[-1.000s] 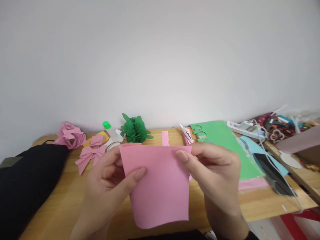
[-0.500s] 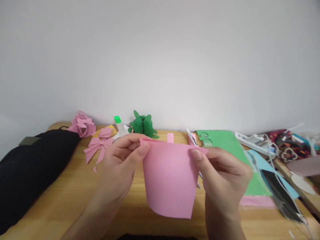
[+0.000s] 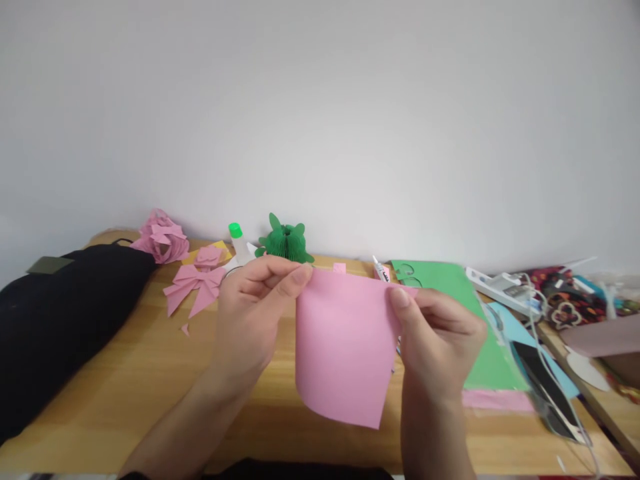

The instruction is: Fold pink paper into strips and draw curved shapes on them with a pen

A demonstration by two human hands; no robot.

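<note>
Both hands hold up a sheet of pink paper [image 3: 345,347] above the wooden table. My left hand [image 3: 257,313] pinches its upper left corner between thumb and fingers. At the upper right corner my right hand [image 3: 437,350] pinches it the same way, thumb on the near face. The sheet bends in a curve along its left side and bottom edge. Behind my left hand lie a pink paper bow [image 3: 196,287] and a glue stick with a green cap [image 3: 236,231]. What lies directly behind the sheet is mostly hidden.
A black bag [image 3: 75,320] covers the table's left side. Against the wall sit a pink paper flower [image 3: 163,237] and a green paper cactus-like shape [image 3: 287,241]. Green paper [image 3: 445,293], a white power strip [image 3: 503,290] and a cable [image 3: 545,353] are at right.
My left hand has moved slightly right and up, and the fold at the sheet's upper left corner no longer shows. The right hand has shifted slightly left. The camera view has shifted a little.
</note>
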